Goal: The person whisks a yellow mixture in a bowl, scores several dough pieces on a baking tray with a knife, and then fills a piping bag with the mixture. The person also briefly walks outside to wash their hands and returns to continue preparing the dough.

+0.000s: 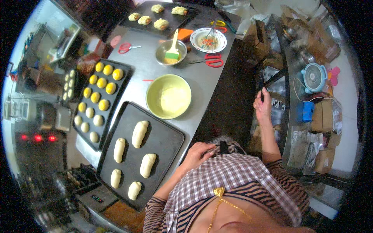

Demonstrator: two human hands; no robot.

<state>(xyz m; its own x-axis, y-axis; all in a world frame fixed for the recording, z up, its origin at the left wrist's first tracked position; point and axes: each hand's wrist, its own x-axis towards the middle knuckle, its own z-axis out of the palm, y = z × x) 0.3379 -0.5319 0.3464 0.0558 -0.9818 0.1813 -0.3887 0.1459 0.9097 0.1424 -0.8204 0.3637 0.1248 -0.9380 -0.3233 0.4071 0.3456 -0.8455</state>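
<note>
My left hand (199, 155) rests against the front of my brown-and-white checked apron (209, 177), its fingers bent at the cloth; whether they pinch it is unclear. Held out to the right, my right hand (263, 106) has curled fingers, and a dark strip (275, 78) runs close to its tip. I cannot tell if the hand grips that strip. To the left of my body, a dark baking tray (163, 137) carries several pale rolled dough pieces (140, 134). Beyond it stands a yellowish bowl (169, 96) with pale contents at the bottom.
On the steel table (201, 84), a second tray (112, 116) holds round dough balls, many glazed yellow. Farther back are a metal bowl (157, 55) with a pastry brush (173, 48), a plate (193, 43) with a whisk, and red-handled scissors (214, 60). Cluttered shelving (291, 116) stands right.
</note>
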